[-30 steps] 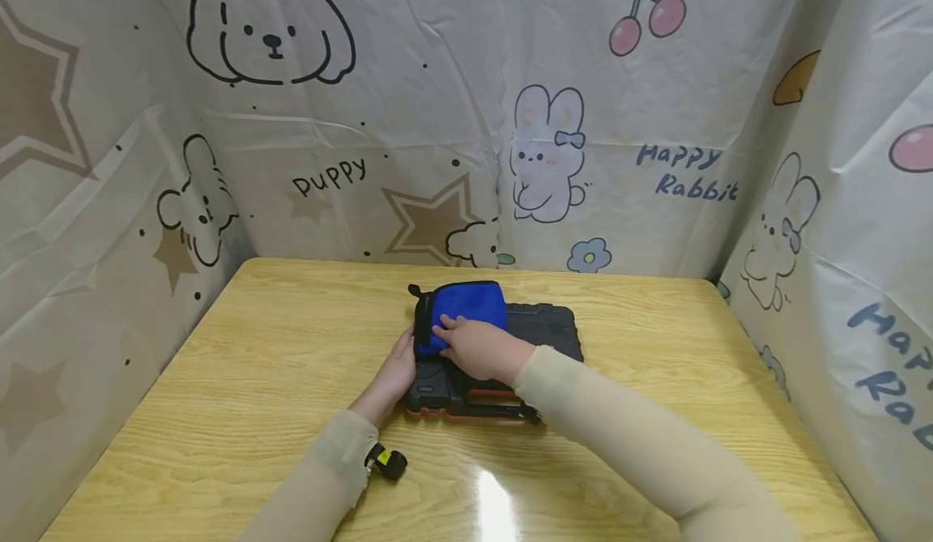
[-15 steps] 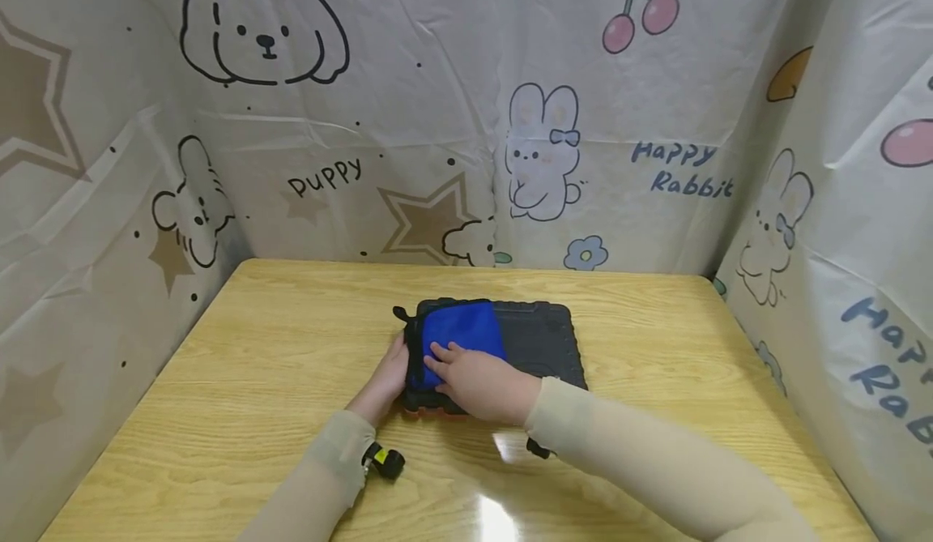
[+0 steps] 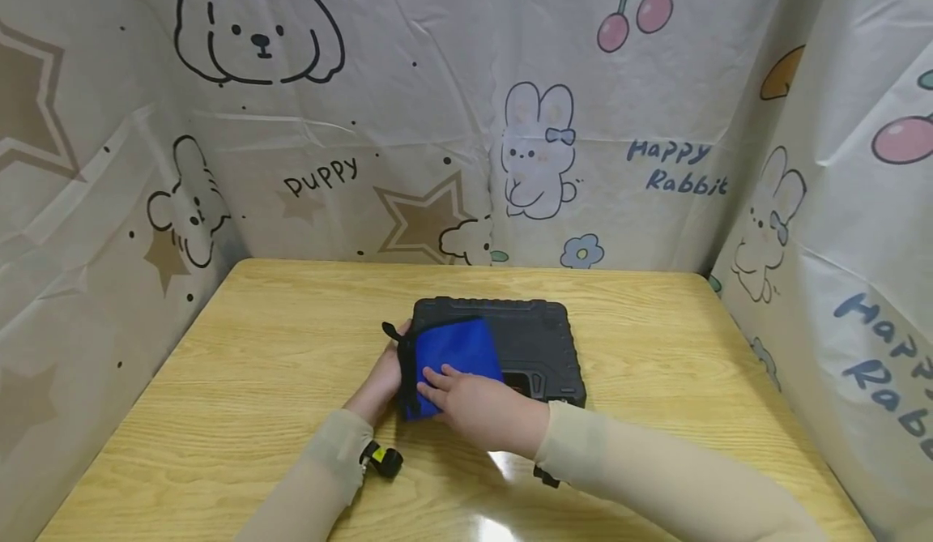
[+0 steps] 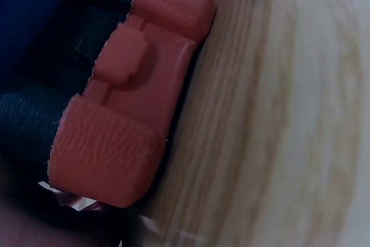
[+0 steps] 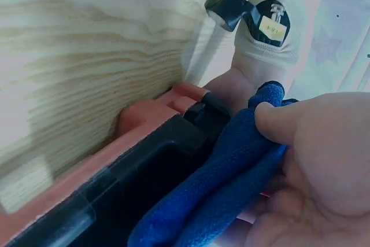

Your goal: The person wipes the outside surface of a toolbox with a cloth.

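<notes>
A black hard case with an orange lower shell lies flat on the table. Over its left part spreads a blue cloth with a black edge and a small black loop. My right hand rests on this cloth near the front of the case; in the right wrist view its thumb pinches the folded cloth against curled fingers. My left hand is against the case's left side, its fingers mostly hidden behind the cloth. The left wrist view shows the case's orange side up close.
The wooden table has its far edge close to a printed curtain, which also stands at both sides. A small black camera is strapped at the left wrist, and part of another shows under the right sleeve.
My right hand and the blue cloth have slid toward the front of the case, exposing its far edge. The left hand has stayed at the left side.
</notes>
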Available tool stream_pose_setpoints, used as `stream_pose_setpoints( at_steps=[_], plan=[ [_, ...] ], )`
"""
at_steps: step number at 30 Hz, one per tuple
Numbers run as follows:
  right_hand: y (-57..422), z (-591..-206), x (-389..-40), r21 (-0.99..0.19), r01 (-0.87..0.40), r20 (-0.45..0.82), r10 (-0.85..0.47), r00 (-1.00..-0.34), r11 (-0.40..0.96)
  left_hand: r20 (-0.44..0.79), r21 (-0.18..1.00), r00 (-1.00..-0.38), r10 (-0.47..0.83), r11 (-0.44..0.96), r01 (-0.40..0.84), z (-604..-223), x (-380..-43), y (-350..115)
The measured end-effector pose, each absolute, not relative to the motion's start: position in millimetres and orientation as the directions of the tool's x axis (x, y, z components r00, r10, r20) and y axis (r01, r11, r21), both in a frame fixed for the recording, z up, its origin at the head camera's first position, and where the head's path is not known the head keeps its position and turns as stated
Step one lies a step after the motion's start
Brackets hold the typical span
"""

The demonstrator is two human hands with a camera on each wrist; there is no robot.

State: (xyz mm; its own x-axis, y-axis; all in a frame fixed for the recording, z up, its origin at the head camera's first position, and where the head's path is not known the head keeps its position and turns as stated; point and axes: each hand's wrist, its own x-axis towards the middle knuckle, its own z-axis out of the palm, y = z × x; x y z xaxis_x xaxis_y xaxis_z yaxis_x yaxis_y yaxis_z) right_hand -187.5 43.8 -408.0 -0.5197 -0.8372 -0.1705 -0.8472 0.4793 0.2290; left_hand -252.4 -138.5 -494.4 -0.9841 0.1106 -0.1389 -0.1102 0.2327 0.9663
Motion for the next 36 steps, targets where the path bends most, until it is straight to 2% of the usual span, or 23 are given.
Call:
stream_pose_setpoints(
  at_steps=[4, 9, 18, 21, 25, 29, 33, 36],
  plan=[
    [45.8, -406.8, -185.8, 0.247, -0.857, -0.18, -0.848, -0.499, 0.452, -0.148, 0.959, -0.983, 0.109, 0.26, -0.116, -495.4, -252.9, -139.6],
    [48.4, -407.7, -188.5, 0.156, -0.863, -0.161, -0.85, -0.502, 0.48, -0.175, 0.954, -0.978, 0.112, 0.265, -0.141, -495.5, -251.7, -140.8],
    [68.2, -403.1, -190.8, -0.311, -0.781, -0.119, -0.837, -0.534, 0.542, -0.104, 0.961, -0.987, 0.126, 0.266, -0.068, -498.4, -253.9, -141.5],
    [80.6, -401.1, -191.5, -0.408, -0.739, -0.1, -0.831, -0.548, 0.536, -0.11, 0.965, -0.986, 0.128, 0.253, -0.075, -497.0, -254.2, -140.4],
    [97.8, -395.6, -191.2, -0.507, -0.675, -0.052, -0.801, -0.597, 0.536, -0.104, 0.959, -0.986, 0.128, 0.276, -0.065, -494.8, -252.4, -140.0],
    [114.7, -388.2, -191.3, -0.599, -0.626, 0.071, -0.745, -0.663, 0.5, -0.098, 0.952, -0.988, 0.12, 0.301, -0.058, -495.0, -254.0, -139.4],
    [131.1, -378.2, -192.4, -0.694, -0.558, 0.161, -0.657, -0.737, 0.455, -0.133, 0.947, -0.987, 0.091, 0.307, -0.1, -495.4, -256.2, -138.4],
    [144.2, -371.2, -194.7, -0.743, -0.498, 0.182, -0.581, -0.793, 0.447, -0.163, 0.943, -0.984, 0.072, 0.306, -0.134, -496.2, -256.8, -137.3]
  ],
)
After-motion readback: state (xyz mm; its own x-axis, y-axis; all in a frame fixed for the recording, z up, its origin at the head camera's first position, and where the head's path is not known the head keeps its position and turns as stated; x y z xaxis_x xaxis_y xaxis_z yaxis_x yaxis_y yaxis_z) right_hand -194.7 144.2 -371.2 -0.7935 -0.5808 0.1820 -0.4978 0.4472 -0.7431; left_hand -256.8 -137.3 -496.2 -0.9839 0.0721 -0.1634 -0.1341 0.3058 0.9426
